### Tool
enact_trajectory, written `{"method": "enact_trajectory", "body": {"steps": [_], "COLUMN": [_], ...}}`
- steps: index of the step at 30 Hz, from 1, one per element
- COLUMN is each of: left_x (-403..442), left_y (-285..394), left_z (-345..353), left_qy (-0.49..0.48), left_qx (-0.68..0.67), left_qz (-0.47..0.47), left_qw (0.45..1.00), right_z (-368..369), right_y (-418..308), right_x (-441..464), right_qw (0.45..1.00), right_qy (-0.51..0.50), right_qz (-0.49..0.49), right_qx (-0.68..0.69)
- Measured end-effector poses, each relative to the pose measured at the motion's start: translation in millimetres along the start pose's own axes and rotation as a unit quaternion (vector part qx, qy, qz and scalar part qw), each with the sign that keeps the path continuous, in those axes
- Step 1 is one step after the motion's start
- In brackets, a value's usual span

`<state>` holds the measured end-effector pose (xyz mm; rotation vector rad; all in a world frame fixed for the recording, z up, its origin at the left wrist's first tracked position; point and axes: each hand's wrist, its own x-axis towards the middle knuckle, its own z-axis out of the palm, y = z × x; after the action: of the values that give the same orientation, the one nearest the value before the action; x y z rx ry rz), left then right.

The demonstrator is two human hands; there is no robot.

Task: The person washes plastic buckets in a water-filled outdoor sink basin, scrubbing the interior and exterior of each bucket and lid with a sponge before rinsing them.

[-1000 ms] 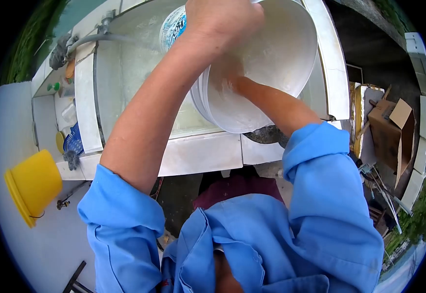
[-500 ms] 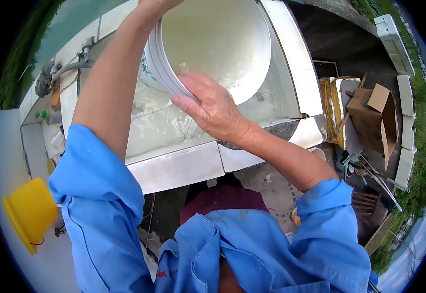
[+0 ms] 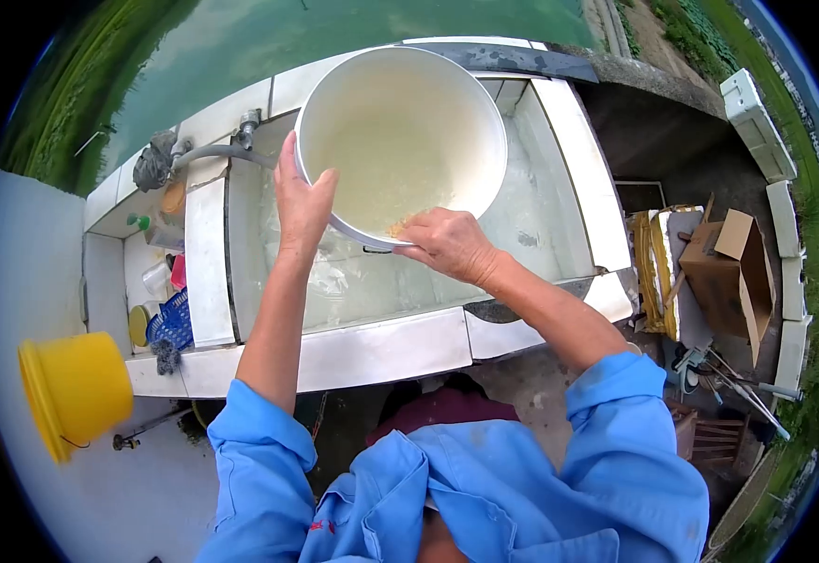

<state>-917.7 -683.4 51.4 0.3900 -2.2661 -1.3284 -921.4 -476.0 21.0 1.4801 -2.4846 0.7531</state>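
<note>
A large white bucket [image 3: 386,131] is tilted with its round mouth toward me, over a white-tiled basin [image 3: 372,347] of clear water. On the left, my left hand [image 3: 303,206] is closed on the rim, thumb inside and fingers outside. My right hand [image 3: 452,242] is closed over the near rim, with its fingers inside the mouth. A small yellowish, rough-looking patch [image 3: 398,228] shows at those fingertips; I cannot make out what it is. The bucket's outer wall and base are mostly hidden.
A grey hose [image 3: 217,152] and a metal tap [image 3: 250,120] are at the basin's left. A blue plastic basket [image 3: 173,321] lies in a tiled compartment. A yellow bucket [image 3: 86,389] stands far left, a cardboard box [image 3: 719,281] right. Green water [image 3: 353,23] lies beyond.
The bucket appears lower and nearer in view, its mouth now fully visible. My left hand has come down into view on its left rim; my right hand has shifted right along the near rim.
</note>
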Motion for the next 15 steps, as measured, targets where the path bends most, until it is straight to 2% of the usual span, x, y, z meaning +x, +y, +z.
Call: {"method": "enact_trajectory", "body": {"steps": [2, 3, 5, 6, 8, 9, 11, 12, 13, 15], "left_x": [-35, -42, -29, -19, 5, 15, 35, 42, 47, 54], "left_y": [-4, -1, 2, 7, 20, 22, 15, 11, 13, 18], "left_z": [14, 17, 21, 24, 25, 25, 30, 30, 24, 10], "left_qy": [0.048, 0.085, 0.098, 0.104, 0.069, 0.036, 0.011, -0.008, -0.013, -0.114], "left_qx": [-0.021, -0.039, -0.064, -0.083, -0.114, -0.135, -0.121, -0.102, -0.106, -0.157], "left_qz": [-0.012, -0.023, -0.02, -0.014, -0.041, -0.065, -0.062, -0.057, -0.055, -0.117], "left_qw": [0.999, 0.995, 0.993, 0.991, 0.99, 0.988, 0.991, 0.993, 0.993, 0.974], "right_z": [1, 2, 4, 2, -3, -1, 6, 5, 0, -23], "right_y": [-14, -22, -36, -44, -60, -64, -67, -62, -53, -27], "right_x": [10, 13, 17, 23, 35, 34, 28, 13, -11, -42], "right_qw": [0.997, 0.997, 0.987, 0.987, 0.964, 0.964, 0.97, 0.97, 0.986, 0.999], "right_qy": [0.008, 0.002, 0.039, 0.034, 0.018, 0.016, 0.108, 0.11, 0.072, 0.008], "right_qz": [0.072, 0.066, 0.142, 0.143, 0.255, 0.26, 0.209, 0.213, 0.147, 0.017], "right_qx": [0.041, 0.036, 0.066, 0.058, 0.067, 0.062, 0.056, 0.05, 0.025, -0.038]}}
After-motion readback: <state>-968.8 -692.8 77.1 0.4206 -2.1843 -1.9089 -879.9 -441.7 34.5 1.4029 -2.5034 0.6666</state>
